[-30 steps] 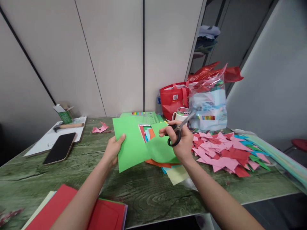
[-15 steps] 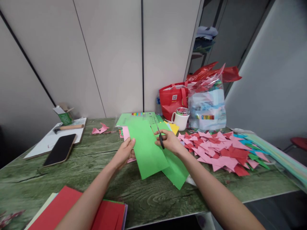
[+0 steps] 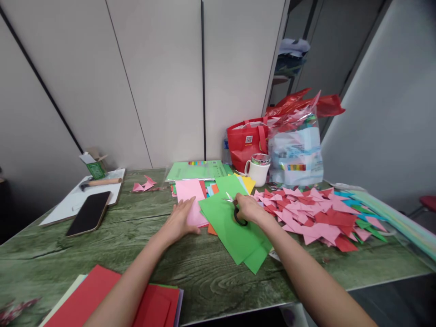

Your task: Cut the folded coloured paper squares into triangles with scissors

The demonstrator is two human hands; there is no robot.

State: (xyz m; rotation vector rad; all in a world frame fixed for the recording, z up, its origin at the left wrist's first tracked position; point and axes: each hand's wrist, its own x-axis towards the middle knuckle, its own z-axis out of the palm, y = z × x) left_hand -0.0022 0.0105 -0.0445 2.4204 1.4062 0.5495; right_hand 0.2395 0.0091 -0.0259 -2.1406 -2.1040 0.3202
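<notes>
My left hand (image 3: pixel 179 219) is open, its fingers stretched out over the left edge of a pink paper sheet (image 3: pixel 190 190). Whether it presses on the sheet I cannot tell. My right hand (image 3: pixel 249 207) is closed on a pair of scissors (image 3: pixel 241 221) with black handles, whose blades point left and stand apart. Under that hand lie green paper sheets (image 3: pixel 225 229), one overlapping another at an angle. Orange paper (image 3: pixel 211 230) peeks out between the pink and green sheets, and yellow paper (image 3: pixel 249 183) shows behind them.
To the right spreads a heap of cut paper pieces (image 3: pixel 306 213). A white mug (image 3: pixel 258 172), red bag (image 3: pixel 247 143) and clear plastic bag (image 3: pixel 296 154) stand behind. Leftward are a phone (image 3: pixel 89 213), hammer (image 3: pixel 102 181) and small green box (image 3: pixel 95 169). Red paper (image 3: pixel 91 295) lies in front.
The green sheet that my left hand held up now lies on the other green paper, further right. My left hand has let go and opened beside the pink sheet. The scissors stay in my right hand.
</notes>
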